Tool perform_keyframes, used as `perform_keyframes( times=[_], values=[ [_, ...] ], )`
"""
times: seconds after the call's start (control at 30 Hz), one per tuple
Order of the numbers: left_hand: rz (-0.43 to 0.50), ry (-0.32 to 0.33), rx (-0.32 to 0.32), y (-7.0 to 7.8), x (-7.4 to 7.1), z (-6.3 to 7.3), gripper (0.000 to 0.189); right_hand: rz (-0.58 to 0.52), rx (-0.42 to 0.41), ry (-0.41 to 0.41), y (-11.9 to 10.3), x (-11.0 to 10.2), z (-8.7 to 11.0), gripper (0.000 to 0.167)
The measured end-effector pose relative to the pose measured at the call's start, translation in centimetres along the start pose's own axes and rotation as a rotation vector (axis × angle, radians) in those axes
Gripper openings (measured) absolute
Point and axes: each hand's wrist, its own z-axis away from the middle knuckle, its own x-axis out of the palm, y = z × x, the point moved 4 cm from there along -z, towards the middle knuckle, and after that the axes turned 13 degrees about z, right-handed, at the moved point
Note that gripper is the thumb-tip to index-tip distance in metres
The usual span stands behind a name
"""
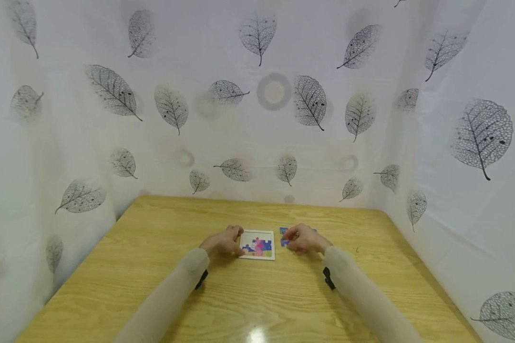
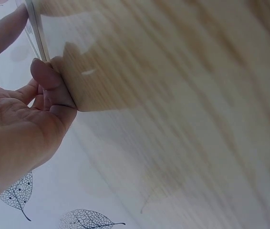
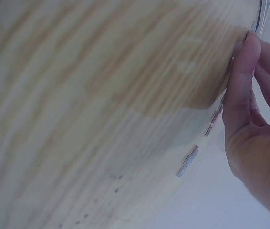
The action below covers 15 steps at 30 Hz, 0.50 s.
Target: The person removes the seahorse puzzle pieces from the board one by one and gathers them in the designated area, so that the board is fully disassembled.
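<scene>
A white-framed jigsaw puzzle tray (image 1: 274,245) lies on the table, its lower part filled with joined pieces showing a pink figure (image 1: 258,246) on blue. My left hand (image 1: 225,240) holds the tray's left side, thumb near the front corner and fingers near the back corner. In the left wrist view the fingertips (image 2: 44,74) are right at its thin edge. To the right of the tray, my right hand (image 1: 304,238) is over loose puzzle pieces (image 1: 283,230), partly hiding them. Its thumb and fingers pinch a puzzle piece (image 3: 252,29), mostly hidden by the fingertips.
More flat pieces (image 3: 187,161) lie on the wood-grain table (image 1: 171,216) beside the right hand. A white curtain (image 1: 257,133) printed with grey leaves surrounds the table's back and sides. Dark bands (image 1: 328,278) sit at both wrists.
</scene>
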Motion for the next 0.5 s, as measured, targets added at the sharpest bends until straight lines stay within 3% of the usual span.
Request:
perform_keyframes(
  times=[0.5],
  values=[
    [0.051, 0.000, -0.015, -0.08, 0.04, 0.08, 0.069, -0.032, 0.020, -0.010, 0.03, -0.04, 0.46, 0.036]
  ],
)
